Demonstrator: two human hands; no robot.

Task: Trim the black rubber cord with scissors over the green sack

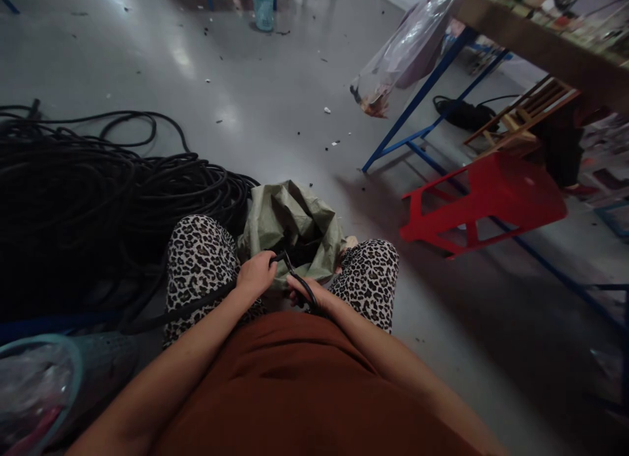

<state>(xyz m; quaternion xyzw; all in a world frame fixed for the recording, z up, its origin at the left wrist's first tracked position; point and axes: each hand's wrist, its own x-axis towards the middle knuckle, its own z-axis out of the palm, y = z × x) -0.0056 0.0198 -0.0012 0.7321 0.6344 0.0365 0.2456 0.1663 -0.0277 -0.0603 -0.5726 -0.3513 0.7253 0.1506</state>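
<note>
I sit with my knees apart, in leopard-print trousers. My left hand [255, 272] is closed around a thin black cable [196, 303] that runs across my left thigh from the big pile at my left. My right hand [304, 291] grips the same cable a little further along, where it bends in a loop close to my lap. Just beyond both hands, between my knees, an olive-green woven sack [295, 227] stands open on the floor, with dark cable inside its mouth.
A large heap of black cable [88, 200] covers the floor at left. A red plastic stool [486, 197] lies tipped under a blue-legged workbench [540, 46] at right. A clear bag [407, 43] hangs from the bench. A teal basket [59, 384] sits near left.
</note>
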